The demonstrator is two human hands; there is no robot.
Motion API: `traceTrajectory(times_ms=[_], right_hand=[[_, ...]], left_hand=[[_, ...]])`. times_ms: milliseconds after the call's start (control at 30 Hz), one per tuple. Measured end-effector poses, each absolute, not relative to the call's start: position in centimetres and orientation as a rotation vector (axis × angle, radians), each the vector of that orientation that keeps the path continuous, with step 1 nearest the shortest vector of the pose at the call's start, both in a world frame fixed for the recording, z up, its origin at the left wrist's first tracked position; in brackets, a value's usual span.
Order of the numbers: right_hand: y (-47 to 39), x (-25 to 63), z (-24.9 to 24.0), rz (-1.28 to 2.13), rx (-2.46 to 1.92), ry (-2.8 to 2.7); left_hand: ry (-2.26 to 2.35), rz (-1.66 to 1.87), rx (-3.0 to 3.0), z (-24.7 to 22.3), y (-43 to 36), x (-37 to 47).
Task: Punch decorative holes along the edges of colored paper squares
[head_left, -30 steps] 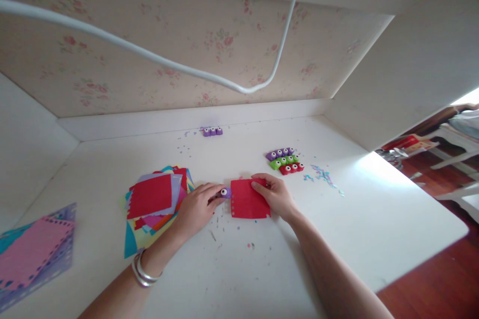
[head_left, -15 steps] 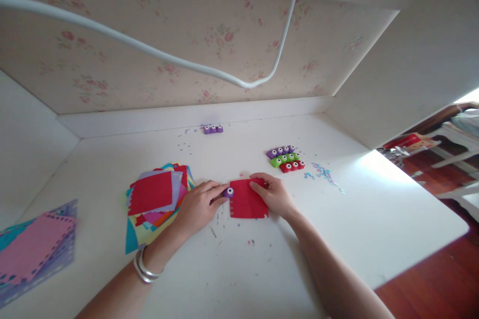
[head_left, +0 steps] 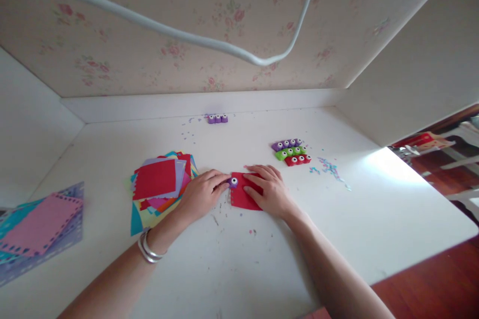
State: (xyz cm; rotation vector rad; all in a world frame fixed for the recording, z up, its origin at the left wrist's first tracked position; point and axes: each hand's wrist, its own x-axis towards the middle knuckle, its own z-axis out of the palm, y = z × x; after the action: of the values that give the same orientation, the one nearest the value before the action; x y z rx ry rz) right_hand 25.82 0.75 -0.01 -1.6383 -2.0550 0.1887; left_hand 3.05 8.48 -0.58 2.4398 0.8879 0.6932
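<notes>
Gripping purple punch (head_left: 233, 182) at L edge of red sheet (head_left: 243, 201) w/ L hand (head_left: 204, 192); pressing sheet on table (head_left: 374, 214) w/ R hand (head_left: 274, 191), fingers spread. Holed below punch, blank mid-sheet; can't tell re R edge, under hand.

Floral wallpaper (head_left: 179, 74) behind a white table (head_left: 374, 219)

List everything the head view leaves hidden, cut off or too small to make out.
All in the head view:
- Red sheet: its right part is hidden under the right hand.
- Purple punch: its left end is covered by the fingers of the left hand.
- Pile with the pink sheet: cut off by the picture's left edge.
- Bluish scraps: most are too small to tell their shapes.
</notes>
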Motion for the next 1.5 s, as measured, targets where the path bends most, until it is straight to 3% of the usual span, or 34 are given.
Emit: traceTrajectory(times_ms=[1500], right_hand=[[0.8, 25.8, 0.4, 0.203, -1.646, -2.061]], left_hand=[[0.852, 0.606, 2.264, 1.6, 8.8, 4.6]])
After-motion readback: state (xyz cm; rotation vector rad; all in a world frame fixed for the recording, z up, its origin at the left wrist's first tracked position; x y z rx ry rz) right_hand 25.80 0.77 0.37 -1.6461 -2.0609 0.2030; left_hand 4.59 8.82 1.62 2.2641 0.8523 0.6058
